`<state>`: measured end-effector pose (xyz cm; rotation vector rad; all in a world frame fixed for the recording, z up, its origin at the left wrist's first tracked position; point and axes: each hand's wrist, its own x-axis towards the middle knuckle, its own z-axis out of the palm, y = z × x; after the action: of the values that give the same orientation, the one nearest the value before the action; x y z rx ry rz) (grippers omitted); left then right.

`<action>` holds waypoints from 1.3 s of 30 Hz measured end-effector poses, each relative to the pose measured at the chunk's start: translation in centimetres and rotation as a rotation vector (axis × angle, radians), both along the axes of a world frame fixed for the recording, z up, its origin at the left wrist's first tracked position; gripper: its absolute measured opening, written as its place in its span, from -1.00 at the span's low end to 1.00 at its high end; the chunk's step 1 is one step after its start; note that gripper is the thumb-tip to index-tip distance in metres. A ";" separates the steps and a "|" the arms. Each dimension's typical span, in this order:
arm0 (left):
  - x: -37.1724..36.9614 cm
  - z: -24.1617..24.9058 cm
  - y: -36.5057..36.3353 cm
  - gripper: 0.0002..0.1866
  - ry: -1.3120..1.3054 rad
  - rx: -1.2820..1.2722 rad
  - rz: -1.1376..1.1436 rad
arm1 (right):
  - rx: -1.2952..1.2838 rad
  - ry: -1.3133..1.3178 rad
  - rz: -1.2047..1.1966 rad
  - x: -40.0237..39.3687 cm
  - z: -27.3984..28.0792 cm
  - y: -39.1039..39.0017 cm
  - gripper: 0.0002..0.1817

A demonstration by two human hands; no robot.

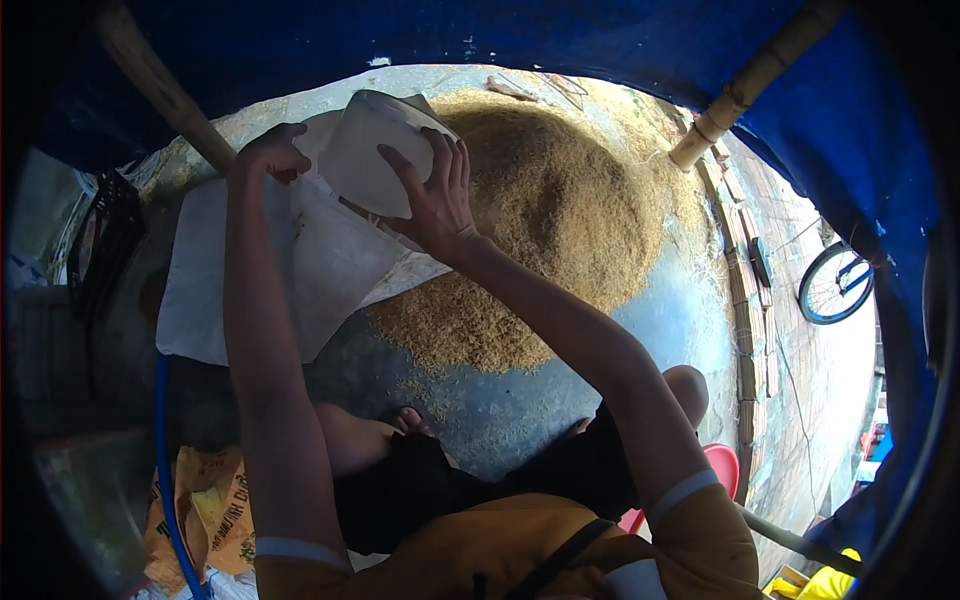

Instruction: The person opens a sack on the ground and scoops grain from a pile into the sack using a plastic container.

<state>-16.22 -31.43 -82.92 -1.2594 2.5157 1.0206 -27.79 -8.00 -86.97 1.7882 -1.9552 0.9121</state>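
My left hand is closed, its fingers curled at the upper edge of a white woven sack. With fingers spread over its side, my right hand grips a whitish, translucent plastic container, tilted over the mouth of the sack. The sack hangs slack, its lower part spreading to the left. Beyond and below the right hand lies a large heap of straw-coloured grain on the grey floor. What the container holds is hidden from this side.
Bamboo poles hold up a blue tarp. A row of bricks borders the floor on the right, with a bicycle wheel beyond. Lower left are a blue hose and an orange printed sack. A dark crate stands left.
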 end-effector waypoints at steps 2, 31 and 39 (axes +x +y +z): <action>-0.4 0.1 0.4 -0.22 -0.019 -0.025 -0.005 | -0.030 -0.083 -0.053 -1.2 0.6 1.2 -0.02; -21.4 -16.2 22.9 0.36 0.044 -0.296 -0.554 | 0.246 -0.545 -1.197 -23.9 -8.7 24.4 0.04; -21.9 -17.9 24.0 0.38 0.105 -0.184 -0.503 | 0.309 -0.595 -1.060 -20.3 -6.3 20.8 0.03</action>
<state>-38.16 -7.43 -100.83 -0.5556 2.8394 0.7646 -48.11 12.81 -93.22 0.3224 -2.9974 0.7835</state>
